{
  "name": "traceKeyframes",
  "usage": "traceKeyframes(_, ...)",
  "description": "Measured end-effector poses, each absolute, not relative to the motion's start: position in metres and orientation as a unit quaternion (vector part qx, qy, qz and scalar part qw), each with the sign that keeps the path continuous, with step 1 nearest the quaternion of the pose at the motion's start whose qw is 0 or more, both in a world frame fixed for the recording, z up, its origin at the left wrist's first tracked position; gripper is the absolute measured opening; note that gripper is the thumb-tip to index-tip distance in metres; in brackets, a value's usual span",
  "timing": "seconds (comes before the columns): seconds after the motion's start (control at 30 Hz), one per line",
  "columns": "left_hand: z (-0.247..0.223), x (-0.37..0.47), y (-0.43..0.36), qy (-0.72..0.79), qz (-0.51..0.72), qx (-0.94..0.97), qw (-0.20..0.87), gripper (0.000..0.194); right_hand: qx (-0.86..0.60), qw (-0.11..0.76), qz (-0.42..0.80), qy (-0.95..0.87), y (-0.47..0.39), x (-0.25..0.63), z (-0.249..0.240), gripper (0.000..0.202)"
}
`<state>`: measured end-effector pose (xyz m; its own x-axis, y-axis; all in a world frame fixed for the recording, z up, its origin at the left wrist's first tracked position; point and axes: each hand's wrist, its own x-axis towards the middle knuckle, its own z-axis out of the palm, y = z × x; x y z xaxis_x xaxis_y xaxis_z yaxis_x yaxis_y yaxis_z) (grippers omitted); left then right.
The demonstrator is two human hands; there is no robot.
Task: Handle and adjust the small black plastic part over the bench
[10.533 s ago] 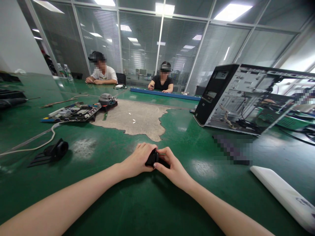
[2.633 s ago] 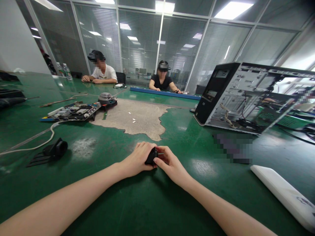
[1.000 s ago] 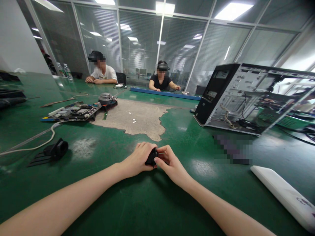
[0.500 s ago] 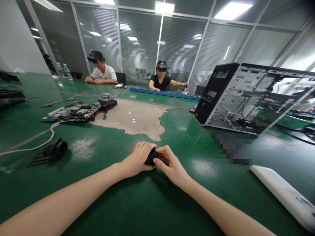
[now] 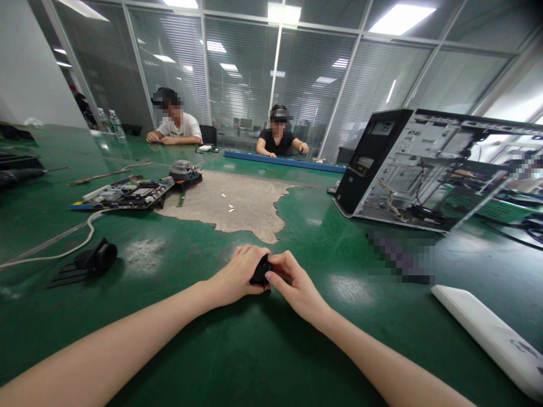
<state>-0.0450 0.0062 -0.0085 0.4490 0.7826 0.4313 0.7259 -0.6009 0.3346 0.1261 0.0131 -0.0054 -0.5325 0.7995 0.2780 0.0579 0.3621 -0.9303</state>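
Note:
A small black part (image 5: 260, 271) is held between my two hands, low over the green table (image 5: 178, 339). My left hand (image 5: 242, 269) wraps round it from the left, its fingers bent over the far side. My right hand (image 5: 297, 285) pinches its right edge between thumb and fingers. What exactly the part is cannot be made out, since the fingers cover much of it. Left of my hands lies a black plastic piece (image 5: 91, 262) with a round end and flat prongs.
A circuit board (image 5: 127, 192) and a round fan (image 5: 183, 169) lie at the left. An opened computer case (image 5: 365, 164) stands at the right, near a white bar (image 5: 483, 333). Two people (image 5: 184, 127) sit across the table, behind a blue strip (image 5: 280, 161).
My hands and the black part have barely moved. Across the table, the hand of the person in black has come in and closer to the body.

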Motion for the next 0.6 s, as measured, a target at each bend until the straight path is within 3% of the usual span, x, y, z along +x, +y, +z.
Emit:
traceKeyframes(0.17, -0.0077, -0.0451, 0.0053, 0.444, 0.280, 0.850, 0.056, 0.053, -0.316, 0.376, 0.488, -0.722, 0.0144, 0.1250, -0.0037, 0.023)
traceKeyframes(0.6, -0.0069, -0.0452, 0.0049, 0.442, 0.276, 0.852, 0.048, 0.053, -0.304, 0.380, 0.475, -0.733, 0.0136, 0.1263, -0.0049, 0.017)
